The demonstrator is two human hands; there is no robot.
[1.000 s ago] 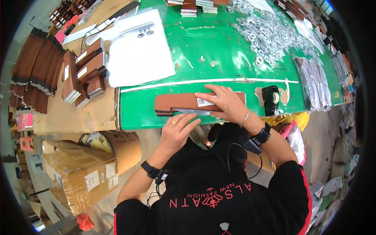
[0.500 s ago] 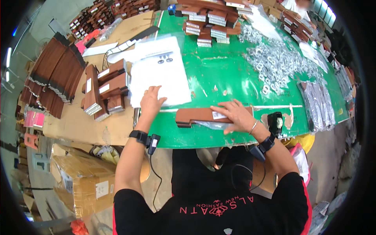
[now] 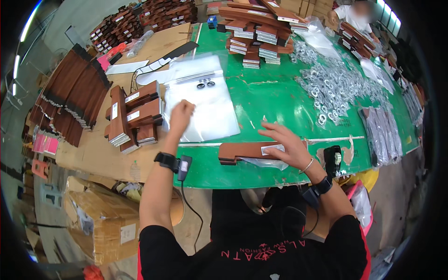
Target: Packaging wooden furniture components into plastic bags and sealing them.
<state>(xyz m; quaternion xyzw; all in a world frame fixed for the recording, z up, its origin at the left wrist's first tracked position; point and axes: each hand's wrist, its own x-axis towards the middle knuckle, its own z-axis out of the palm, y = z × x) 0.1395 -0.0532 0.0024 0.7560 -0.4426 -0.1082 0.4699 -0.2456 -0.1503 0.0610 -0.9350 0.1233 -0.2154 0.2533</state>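
My left hand (image 3: 180, 116) is over the near left part of a stack of clear plastic bags (image 3: 212, 114), its fingers curled together; whatever they may hold is hidden. Small black rings (image 3: 205, 85) lie on top of the bags. At the table's front edge a reddish-brown wooden piece (image 3: 240, 150) with a notched left end and a white label lies on a clear plastic sheet (image 3: 265, 163). Over its right end my right hand (image 3: 290, 147) hovers with fingers spread, holding nothing.
Left of the bags stand labelled wooden pieces (image 3: 135, 114) and a tall stack of dark slats (image 3: 70, 95). More wooden pieces (image 3: 259, 30) are piled at the back. To the right lie metal hardware (image 3: 329, 86), wrapped pieces (image 3: 380, 135) and a black tape dispenser (image 3: 332, 159). A person (image 3: 354, 18) is far right.
My left hand's fingers have gone from spread to curled over the bags. My right hand has lifted off the wooden piece. The whole view has shifted slightly.
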